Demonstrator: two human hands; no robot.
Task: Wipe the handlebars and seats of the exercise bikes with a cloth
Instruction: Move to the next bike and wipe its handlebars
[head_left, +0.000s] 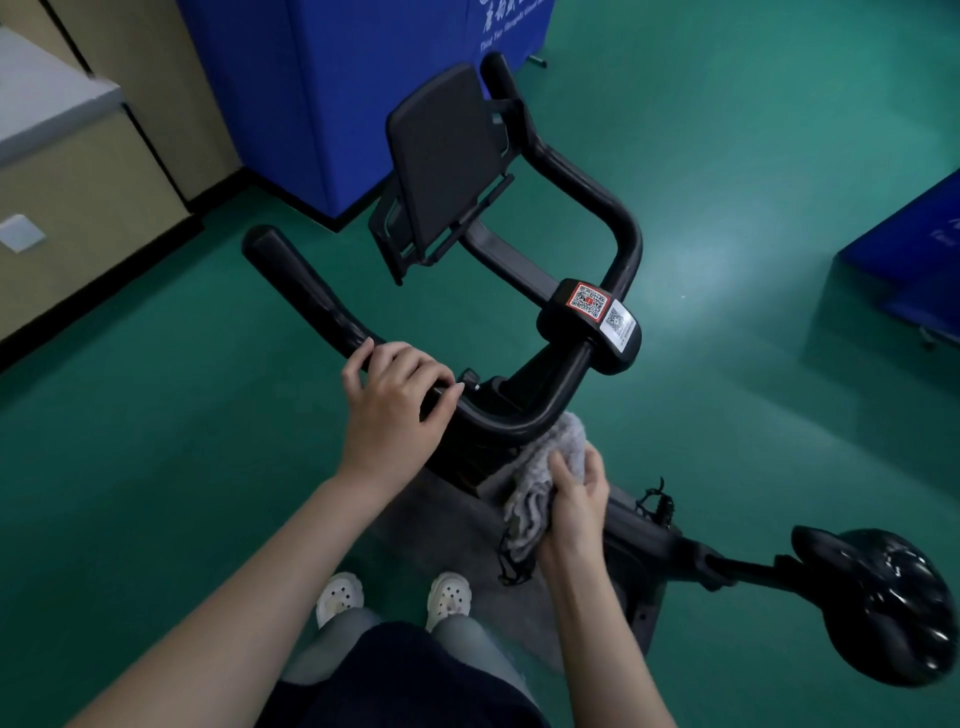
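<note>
Two bare arms reach out from the near edge, above a dark skirt (405, 675) and two white clog shoes (395, 597). Right hand (574, 501) has its fingers closed around a grey fluffy cloth (545, 478). That cloth is bunched up and sits just under the near curve of the black looped handlebar (524, 421), touching or almost touching it. Left hand (395, 400) rests on the left part of the same bar, with fingers curled over the top and thumb on the near side. Farther along the bar, a black clamp (592, 325) carries two square code stickers, one red and one white. Past that, a flat black tablet holder (447, 161) stands tilted up. Off to the near right, the shiny black bike seat (883, 608) sticks out on a post, well apart from the cloth. Green floor (156, 441) lies all around. A blue cloth-covered stand (322, 93) is far behind the bike.
</note>
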